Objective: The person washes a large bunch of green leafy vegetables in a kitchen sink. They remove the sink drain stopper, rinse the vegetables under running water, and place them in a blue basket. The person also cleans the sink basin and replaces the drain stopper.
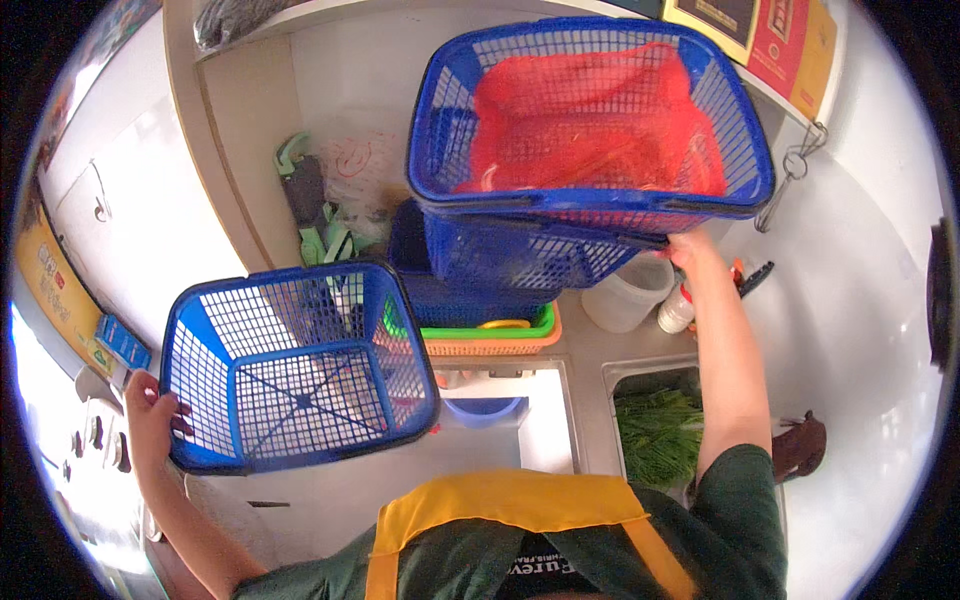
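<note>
My left hand [152, 412] grips the left wall of a blue plastic shopping basket [300, 352], its thumb outside and fingers through the mesh side. This basket is empty and tilted, so its lattice bottom faces me. My right hand [686, 249] is up at the front right of a second blue basket [495, 199], its fingers partly hidden beneath. Inside that basket lies a red mesh-patterned or thin plastic bag [585, 127]. Under it more dark blue plastic [480, 300] shows, above a green basket [541, 322] and an orange one [495, 345].
A white plastic tub [626, 296] and a red-capped jar [677, 309] stand behind a sink [607, 367] holding leafy greens [656, 439]. Metal hooks [795, 165] hang at right from a shelf with boxes [787, 45]. Stove knobs [96, 435] lie left.
</note>
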`<state>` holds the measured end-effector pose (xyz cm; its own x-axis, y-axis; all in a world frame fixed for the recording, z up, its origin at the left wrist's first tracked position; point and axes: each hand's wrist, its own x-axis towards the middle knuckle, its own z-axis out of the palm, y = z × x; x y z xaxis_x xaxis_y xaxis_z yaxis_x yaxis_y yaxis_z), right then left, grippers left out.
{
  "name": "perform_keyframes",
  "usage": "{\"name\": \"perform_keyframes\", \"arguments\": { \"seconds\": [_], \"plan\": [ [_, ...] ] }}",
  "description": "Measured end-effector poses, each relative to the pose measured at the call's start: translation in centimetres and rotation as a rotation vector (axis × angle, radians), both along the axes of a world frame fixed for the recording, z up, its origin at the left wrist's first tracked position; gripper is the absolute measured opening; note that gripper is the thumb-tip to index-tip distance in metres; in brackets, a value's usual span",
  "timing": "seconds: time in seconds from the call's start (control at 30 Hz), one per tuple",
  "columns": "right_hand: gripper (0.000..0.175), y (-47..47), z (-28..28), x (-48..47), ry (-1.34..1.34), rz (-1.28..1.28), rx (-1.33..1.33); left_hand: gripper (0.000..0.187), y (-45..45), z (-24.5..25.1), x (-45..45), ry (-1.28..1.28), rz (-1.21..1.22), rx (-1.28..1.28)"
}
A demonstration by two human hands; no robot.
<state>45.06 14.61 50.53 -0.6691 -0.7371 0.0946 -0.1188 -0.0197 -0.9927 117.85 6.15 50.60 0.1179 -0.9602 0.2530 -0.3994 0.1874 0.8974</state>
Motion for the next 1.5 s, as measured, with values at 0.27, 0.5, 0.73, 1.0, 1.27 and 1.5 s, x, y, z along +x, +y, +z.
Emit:
{"name": "perform_keyframes", "arguments": {
  "seconds": [0.27,0.5,0.73,1.0,1.27,1.5],
  "plan": [
    [0.036,-13.1,-0.8,2.0,0.047,0.175,0.075,0.014,-0.9,0.9,-0.8,-0.048,0.062,0.066],
    [0.032,-17.8,-0.3,7.1,-0.126,0.355,-0.166,0.013,-2.2,0.7,0.0,0.022,0.017,0.079],
    [0.022,-16.4,1.9,10.7,-0.008,0.307,0.116,0.016,-2.0,0.6,0.1,0.02,0.068,0.1],
    [0.035,-24.7,-2.0,11.1,-0.059,0.373,0.222,0.017,-2.0,0.6,-0.6,0.016,0.055,0.105],
    [0.045,-34.3,-12.3,15.0,0.066,0.46,0.243,0.014,-1.9,1.2,-0.6,0.041,0.09,0.119],
    [0.054,-37.8,-16.3,24.2,0.591,0.41,0.353,0.016,-2.0,2.5,-1.0,-0.005,0.155,0.212]
  ]
}}
